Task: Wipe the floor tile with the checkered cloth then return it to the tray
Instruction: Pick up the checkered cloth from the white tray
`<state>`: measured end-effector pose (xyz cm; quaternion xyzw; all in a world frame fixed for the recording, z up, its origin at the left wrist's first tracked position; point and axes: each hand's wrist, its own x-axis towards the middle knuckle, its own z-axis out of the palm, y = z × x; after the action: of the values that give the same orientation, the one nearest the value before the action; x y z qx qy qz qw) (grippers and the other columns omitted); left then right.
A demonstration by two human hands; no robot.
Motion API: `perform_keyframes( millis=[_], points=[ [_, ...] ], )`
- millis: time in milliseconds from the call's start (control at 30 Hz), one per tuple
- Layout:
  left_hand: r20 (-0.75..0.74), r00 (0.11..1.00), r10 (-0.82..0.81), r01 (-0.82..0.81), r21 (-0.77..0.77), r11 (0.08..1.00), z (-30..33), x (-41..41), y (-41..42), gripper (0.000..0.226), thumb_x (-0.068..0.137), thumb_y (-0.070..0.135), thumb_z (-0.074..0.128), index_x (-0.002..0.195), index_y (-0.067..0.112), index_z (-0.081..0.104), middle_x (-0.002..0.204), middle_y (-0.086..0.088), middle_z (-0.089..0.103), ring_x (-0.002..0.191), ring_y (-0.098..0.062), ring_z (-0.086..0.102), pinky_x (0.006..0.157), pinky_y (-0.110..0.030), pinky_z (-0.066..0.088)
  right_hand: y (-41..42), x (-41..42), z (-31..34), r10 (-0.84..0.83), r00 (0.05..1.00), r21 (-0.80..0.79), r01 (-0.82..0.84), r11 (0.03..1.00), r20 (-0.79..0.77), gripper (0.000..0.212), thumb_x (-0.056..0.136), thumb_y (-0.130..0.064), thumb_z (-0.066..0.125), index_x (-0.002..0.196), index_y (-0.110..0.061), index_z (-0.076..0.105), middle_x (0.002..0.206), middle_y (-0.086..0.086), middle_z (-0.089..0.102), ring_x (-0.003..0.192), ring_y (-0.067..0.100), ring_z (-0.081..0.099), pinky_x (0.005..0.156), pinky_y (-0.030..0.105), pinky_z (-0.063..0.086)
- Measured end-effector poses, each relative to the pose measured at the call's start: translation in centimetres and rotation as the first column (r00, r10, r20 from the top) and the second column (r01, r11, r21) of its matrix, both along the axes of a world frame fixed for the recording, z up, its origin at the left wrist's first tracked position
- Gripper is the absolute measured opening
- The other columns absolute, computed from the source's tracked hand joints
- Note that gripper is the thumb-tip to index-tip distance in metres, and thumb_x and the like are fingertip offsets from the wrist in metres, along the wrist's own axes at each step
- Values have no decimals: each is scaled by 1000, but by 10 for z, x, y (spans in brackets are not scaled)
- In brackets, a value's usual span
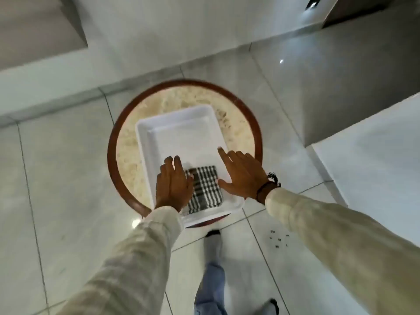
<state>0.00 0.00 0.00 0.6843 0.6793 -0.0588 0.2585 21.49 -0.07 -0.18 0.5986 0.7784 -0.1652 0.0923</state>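
A black-and-white checkered cloth (pixel 205 188) lies folded in the near end of a white tray (pixel 159 130). The tray rests on a round table with a dark wooden rim (pixel 111 142). My left hand (pixel 173 186) hovers flat over the cloth's left edge, fingers together and extended, covering part of it. My right hand (pixel 242 175) is spread open at the cloth's right side, index finger pointing along the tray's right rim. Neither hand grips the cloth. Pale floor tiles (pixel 68 178) surround the table.
Small dark specks (pixel 278 238) lie on the tile to the right of my legs (pixel 212 269). A white surface (pixel 375 167) juts in at the right. Walls and a step edge (pixel 56 87) run behind the table.
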Motion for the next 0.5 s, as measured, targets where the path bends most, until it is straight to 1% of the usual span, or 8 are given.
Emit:
perform_keyframes(
  millis=[33,100,167,233,300,367,433,500],
  points=[
    [5,997,75,-75,-39,996,-14,1,0,63,105,30,51,158,2,32,162,-22,34,147,-42,42,117,-50,42,-1,-9,-17,-26,999,-71,23,997,-41,93,97,-56,53,166,-7,16,148,18,56,128,36,57,99,48,50],
    [16,972,235,-232,-104,967,-43,1,1,52,102,22,53,147,-1,40,151,-23,41,138,-43,47,112,-51,47,0,-28,-51,-156,981,-186,134,973,-111,88,99,-47,55,165,-4,17,148,20,54,129,38,55,95,46,52],
    [8,936,351,-342,-196,919,-67,-2,-2,48,102,17,52,144,-3,40,148,-25,42,137,-45,47,112,-53,47,-4,-45,-74,-308,943,-283,264,922,-123,87,99,-39,57,164,2,15,151,25,50,133,43,52,100,49,53],
    [10,905,426,-412,-230,882,-83,-3,-4,45,103,14,51,143,-4,40,147,-26,42,136,-47,48,112,-54,47,-4,-57,-90,-475,869,-355,405,843,-138,85,97,-32,61,161,4,19,153,27,47,136,45,52,108,51,51],
    [-1,888,460,-449,-228,864,-94,-4,-2,44,102,13,52,141,-4,42,145,-26,45,133,-47,51,109,-55,49,-2,-66,-102,-629,762,-411,530,742,-152,74,93,-27,67,153,1,33,146,24,55,131,44,57,106,49,53],
    [21,868,497,-481,-219,849,-104,-7,2,43,100,13,55,138,-4,44,142,-26,51,131,-47,55,107,-56,52,-2,-72,-112,-761,624,-459,632,624,-175,60,89,-22,73,138,-4,44,131,18,65,118,41,66,96,47,58],
    [83,817,571,-537,-252,805,-112,-10,7,42,98,12,56,136,-3,44,139,-25,59,127,-47,60,105,-56,54,0,-75,-119,-856,474,-531,681,504,-206,48,85,-15,74,126,-7,50,114,10,70,107,35,70,87,42,60],
    [138,743,654,-588,-331,738,-113,-13,11,42,96,14,60,135,2,49,136,-21,66,121,-42,65,102,-51,57,1,-74,-120,-917,333,-627,671,395,-221,37,84,-8,73,118,-10,60,102,3,69,104,31,72,84,37,60]
  ],
)
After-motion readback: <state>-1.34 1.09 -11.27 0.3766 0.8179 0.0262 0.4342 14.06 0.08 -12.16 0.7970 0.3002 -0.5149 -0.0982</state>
